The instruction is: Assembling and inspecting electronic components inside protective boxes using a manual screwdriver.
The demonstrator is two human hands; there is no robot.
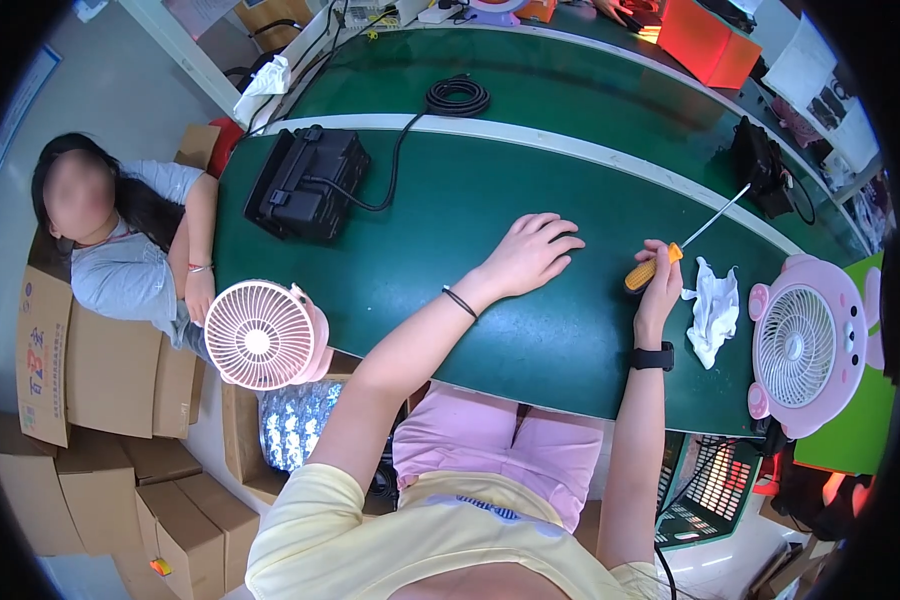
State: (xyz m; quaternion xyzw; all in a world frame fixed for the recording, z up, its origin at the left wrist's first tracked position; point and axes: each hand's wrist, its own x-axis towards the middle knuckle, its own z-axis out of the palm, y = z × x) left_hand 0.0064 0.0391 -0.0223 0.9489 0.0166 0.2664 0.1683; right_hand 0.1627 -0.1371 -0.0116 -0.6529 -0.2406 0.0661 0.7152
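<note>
My left hand (532, 256) lies palm down on the green tabletop (450, 340), its fingers stretched out and holding nothing. A dark band circles that wrist. In my right hand (658, 288) is a screwdriver (674, 254) with a yellow and dark handle; its long metal shaft points up to the far right. The right fingers are wrapped round the handle, and a black watch sits on that wrist. Just right of this hand lies a crumpled white tissue (714, 312). A boxy black device (320, 185) rests at the far left, its black cable (458, 97) ending in a coil.
A pink fan (260, 335) stands at the table's left edge; a pink animal-shaped fan (800, 335) is at the right. Another black device (760, 165) sits at the far right. A person (135, 240) leans at the left, above cardboard boxes (110, 370). Below the right edge is a green crate (710, 490).
</note>
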